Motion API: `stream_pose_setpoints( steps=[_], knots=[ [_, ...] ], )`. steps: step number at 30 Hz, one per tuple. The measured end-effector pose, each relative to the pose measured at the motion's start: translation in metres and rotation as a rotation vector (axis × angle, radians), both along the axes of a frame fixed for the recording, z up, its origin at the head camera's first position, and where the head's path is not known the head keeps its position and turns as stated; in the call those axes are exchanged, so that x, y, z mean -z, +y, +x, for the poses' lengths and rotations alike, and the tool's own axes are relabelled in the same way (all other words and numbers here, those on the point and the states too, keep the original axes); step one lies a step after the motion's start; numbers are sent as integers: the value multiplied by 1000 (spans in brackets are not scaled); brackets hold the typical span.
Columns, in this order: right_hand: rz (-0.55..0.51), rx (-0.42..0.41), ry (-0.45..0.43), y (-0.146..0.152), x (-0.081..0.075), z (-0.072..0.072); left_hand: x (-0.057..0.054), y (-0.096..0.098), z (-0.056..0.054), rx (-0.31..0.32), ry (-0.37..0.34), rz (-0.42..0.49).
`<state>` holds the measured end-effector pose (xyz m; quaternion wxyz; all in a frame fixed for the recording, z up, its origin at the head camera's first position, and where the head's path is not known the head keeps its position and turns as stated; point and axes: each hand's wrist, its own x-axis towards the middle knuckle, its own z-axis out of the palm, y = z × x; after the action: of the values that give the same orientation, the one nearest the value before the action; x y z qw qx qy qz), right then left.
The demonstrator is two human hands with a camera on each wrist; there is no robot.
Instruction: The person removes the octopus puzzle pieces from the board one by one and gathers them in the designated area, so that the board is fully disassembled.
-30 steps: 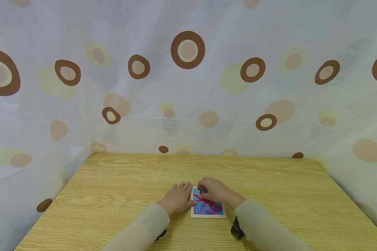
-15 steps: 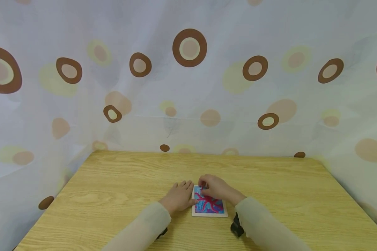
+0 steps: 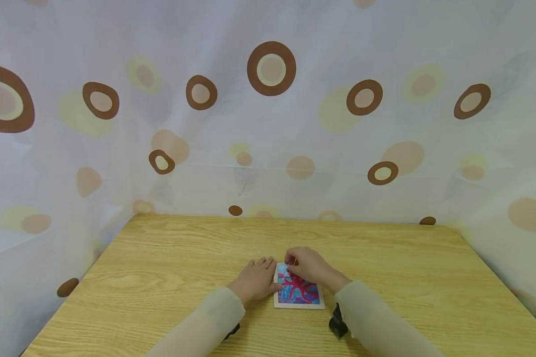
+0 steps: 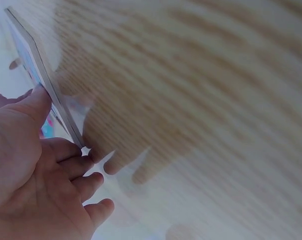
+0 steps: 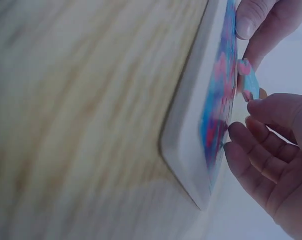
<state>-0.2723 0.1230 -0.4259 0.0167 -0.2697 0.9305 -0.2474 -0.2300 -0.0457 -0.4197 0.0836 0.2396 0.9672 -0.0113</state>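
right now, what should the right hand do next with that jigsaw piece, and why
Probably lower the jigsaw piece flat into the octopus puzzle: the right hand holds that piece tilted, not flush, while the left hand touches the puzzle's edge.

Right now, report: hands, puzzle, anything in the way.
Left hand: thumb on edge of puzzle board. Right hand: pinching tilted piece at board. Head view: right hand hides board's far right corner.
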Motion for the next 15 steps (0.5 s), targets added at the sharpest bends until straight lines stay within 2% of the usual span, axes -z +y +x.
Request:
stream_pose_setpoints(
  steps=[7,15],
  knots=[
    [-97,57,-55,19,-6,-4,1,1,0,7,6,-3],
    [-133,132,-94,73,-9,-17,3,0,0,3,-5,15]
  ],
)
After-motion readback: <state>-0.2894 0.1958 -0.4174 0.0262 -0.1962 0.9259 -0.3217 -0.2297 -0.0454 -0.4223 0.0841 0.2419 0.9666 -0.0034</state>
